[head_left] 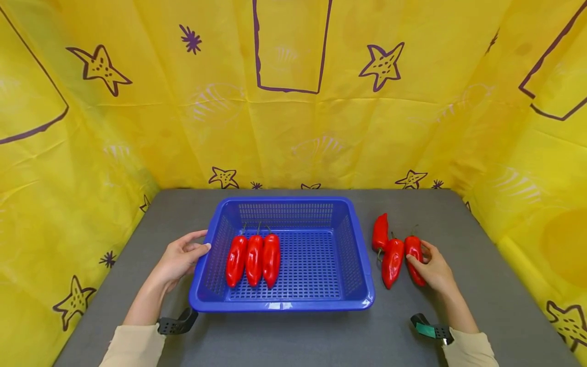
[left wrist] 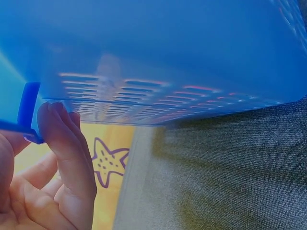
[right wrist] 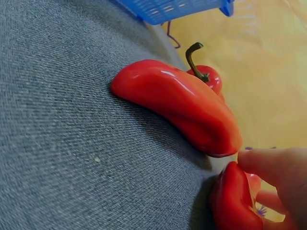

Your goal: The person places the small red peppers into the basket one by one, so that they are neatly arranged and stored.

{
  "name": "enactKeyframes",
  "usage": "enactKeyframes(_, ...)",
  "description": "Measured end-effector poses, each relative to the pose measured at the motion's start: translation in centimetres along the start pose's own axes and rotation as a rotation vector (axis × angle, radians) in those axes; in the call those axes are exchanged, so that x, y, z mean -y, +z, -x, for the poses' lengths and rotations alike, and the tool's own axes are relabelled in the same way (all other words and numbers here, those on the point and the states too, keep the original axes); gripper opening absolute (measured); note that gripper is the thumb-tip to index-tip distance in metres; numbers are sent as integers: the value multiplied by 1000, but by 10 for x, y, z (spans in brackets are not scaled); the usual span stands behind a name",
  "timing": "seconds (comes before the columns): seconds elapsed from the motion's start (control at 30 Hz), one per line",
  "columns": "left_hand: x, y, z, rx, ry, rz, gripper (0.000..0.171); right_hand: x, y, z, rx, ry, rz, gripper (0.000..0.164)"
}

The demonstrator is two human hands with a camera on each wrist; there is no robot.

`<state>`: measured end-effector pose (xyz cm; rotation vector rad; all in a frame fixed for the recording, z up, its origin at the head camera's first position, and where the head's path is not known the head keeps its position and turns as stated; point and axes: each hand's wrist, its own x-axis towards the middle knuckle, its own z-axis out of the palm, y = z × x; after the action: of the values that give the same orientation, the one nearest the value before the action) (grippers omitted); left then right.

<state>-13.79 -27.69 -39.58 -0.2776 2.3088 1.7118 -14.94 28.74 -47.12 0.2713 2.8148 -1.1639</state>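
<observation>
A blue plastic basket stands on the grey table, with three long red peppers side by side in its left half. My left hand grips its left rim, thumb on top and fingers under the edge; the left wrist view shows those fingers against the slotted outer wall. To the right of the basket, my right hand holds the rightmost red pepper between thumb and fingers. Close by lie two more peppers, one in the middle and one farther back.
Yellow cloth printed with starfish surrounds the grey table at the back and both sides. A black strap is on the left wrist, and another strap on the right.
</observation>
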Motion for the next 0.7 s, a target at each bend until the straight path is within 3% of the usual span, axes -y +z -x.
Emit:
enactKeyframes(0.43, 0, 0, -1, 4, 2, 10, 61, -3, -6, 1, -29, -48, 39, 64)
enactKeyframes(0.7, 0, 0, -1, 4, -7, 11, 62, -2, -5, -1, -15, -19, 26, 70)
